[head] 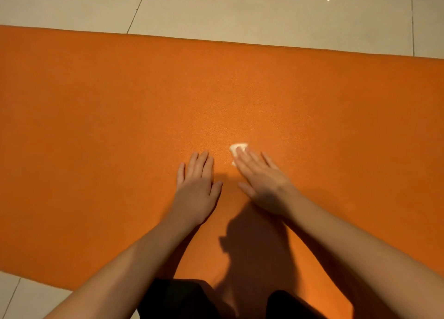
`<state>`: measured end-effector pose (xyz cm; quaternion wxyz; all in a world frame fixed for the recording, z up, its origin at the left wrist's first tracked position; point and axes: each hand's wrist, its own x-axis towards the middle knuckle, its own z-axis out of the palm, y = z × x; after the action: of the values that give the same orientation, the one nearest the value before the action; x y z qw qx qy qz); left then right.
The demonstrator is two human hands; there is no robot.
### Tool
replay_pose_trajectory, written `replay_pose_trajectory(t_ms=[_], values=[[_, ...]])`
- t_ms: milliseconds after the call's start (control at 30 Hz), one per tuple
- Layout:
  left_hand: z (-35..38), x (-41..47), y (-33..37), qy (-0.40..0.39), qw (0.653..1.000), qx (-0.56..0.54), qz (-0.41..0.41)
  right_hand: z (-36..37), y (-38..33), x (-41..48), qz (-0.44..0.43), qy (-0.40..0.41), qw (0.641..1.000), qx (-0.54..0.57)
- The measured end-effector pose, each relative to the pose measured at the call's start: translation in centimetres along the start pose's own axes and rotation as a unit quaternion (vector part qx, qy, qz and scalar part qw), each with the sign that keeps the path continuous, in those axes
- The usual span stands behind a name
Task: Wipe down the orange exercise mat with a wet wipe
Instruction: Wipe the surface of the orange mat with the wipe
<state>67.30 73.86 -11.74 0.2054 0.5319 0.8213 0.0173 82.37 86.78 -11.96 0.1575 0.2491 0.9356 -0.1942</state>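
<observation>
While the flat orange foam exercise mat (120,116) ran lengthwise left to right across the pale tiled floor (264,13), the small white crumpled wet wipe (237,148) lay pressed under the right hand (262,178) (fingers straight, none curled); the left hand (197,186) rested flat just beside it, holding nothing.

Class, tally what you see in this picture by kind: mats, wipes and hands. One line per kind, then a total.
Orange mat: 1
Wet wipe: 1
Hands: 2 (left hand, right hand)
Total: 4
</observation>
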Motion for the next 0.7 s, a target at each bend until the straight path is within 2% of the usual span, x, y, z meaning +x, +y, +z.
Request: replay_pose_trajectory(t_ms=[67, 100, 167, 233, 267, 333, 433, 467, 533, 633, 667, 700], values=[[-0.1, 1.0, -0.2, -0.008, 1.0, 0.015, 0.024, -0.2, 1.3, -0.3, -0.066, -0.013, 0.997, -0.043], [-0.1, 1.3, -0.2, -0.015, 0.999, 0.024, 0.032, -0.5, 2.2, 0.0, -0.058, -0.013, 0.996, -0.066], [0.0, 1.4, -0.3, -0.018, 0.998, 0.038, 0.04, -1.2, 3.9, 1.1, 0.038, 0.008, 0.997, -0.072], [0.1, 1.2, -0.3, -0.007, 0.999, 0.033, 0.042, -1.6, 4.6, 2.3, 0.16, 0.044, 0.986, -0.031], [0.2, 1.2, -0.4, -0.003, 0.999, 0.028, 0.043, -1.7, 4.1, 2.7, 0.188, 0.049, 0.981, -0.009], [0.4, 1.4, -0.6, 0.005, 0.999, 0.017, 0.05, -1.3, 2.7, 2.7, 0.147, 0.05, 0.988, 0.013], [0.8, 1.8, -1.0, 0.029, 0.998, 0.021, 0.06, -0.7, 2.4, 2.1, -0.025, 0.049, 0.998, -0.012], [0.9, 1.8, -1.1, 0.035, 0.997, 0.028, 0.062, -1.0, 3.2, 2.2, -0.04, 0.051, 0.998, -0.024], [1.2, 1.9, -1.1, 0.049, 0.996, 0.042, 0.064, -1.6, 5.1, 3.0, 0.014, 0.075, 0.997, -0.029], [1.3, 2.0, -1.1, 0.067, 0.994, 0.045, 0.069, -2.1, 5.7, 4.6, 0.17, 0.082, 0.982, 0.0], [1.2, 2.1, -1.1, 0.075, 0.994, 0.042, 0.071, -2.1, 4.8, 4.9, 0.187, 0.091, 0.978, 0.026], [1.0, 2.4, -1.0, 0.084, 0.993, 0.035, 0.072, -2.0, 3.8, 4.8, 0.17, 0.107, 0.979, 0.046]])
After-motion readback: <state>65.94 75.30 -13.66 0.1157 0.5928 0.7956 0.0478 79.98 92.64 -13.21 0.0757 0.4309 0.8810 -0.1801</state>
